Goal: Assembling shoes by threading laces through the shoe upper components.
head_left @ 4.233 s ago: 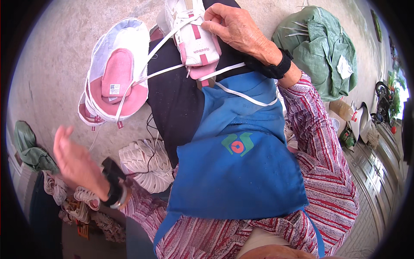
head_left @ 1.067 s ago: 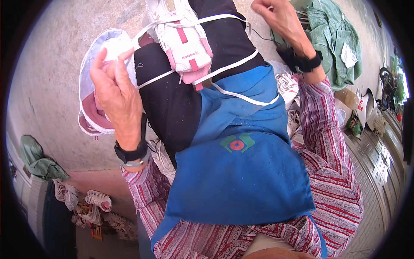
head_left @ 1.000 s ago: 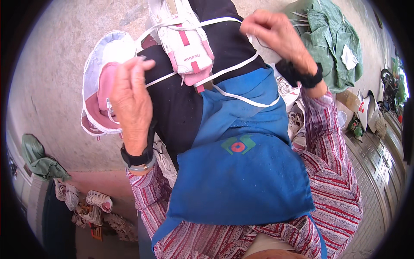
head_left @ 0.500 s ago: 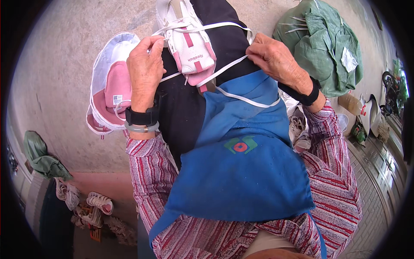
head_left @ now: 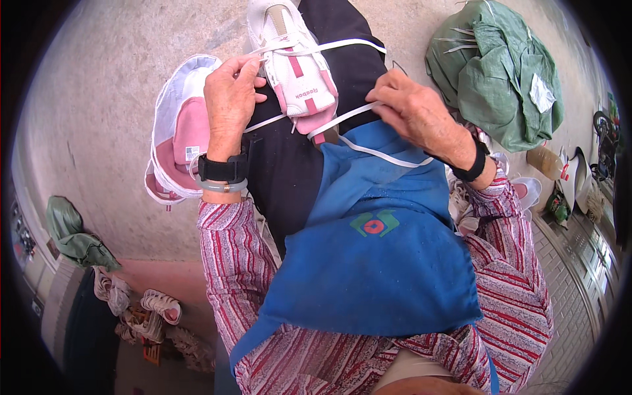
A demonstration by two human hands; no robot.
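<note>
A white sneaker with pink panels point(head_left: 306, 82) lies across my lap on black trousers, its tongue nearest me. My left hand point(head_left: 232, 99) is beside the shoe's left edge, thumb and forefinger pinched on a white shoelace close to the eyelets. To the right, my right hand point(head_left: 418, 115) pinches a strand of white shoelace point(head_left: 345, 117) that runs from the tongue end. Another strand crosses the shoe's upper and stretches right, its end apart from my right fingers. A loose lace loop lies over the blue apron point(head_left: 368, 276).
Left of my knees stands a white fabric-edged container point(head_left: 158, 141) with pink shoe parts inside. A green sack point(head_left: 494, 79) sits at right, near a bottle point(head_left: 543, 160). More shoes point(head_left: 161, 306) lie at lower left, by another green sack point(head_left: 72, 230).
My right hand has moved down slightly, and the upper lace strand has come away from it. The whole view has shifted a little, with the shoe appearing further right and lower.
</note>
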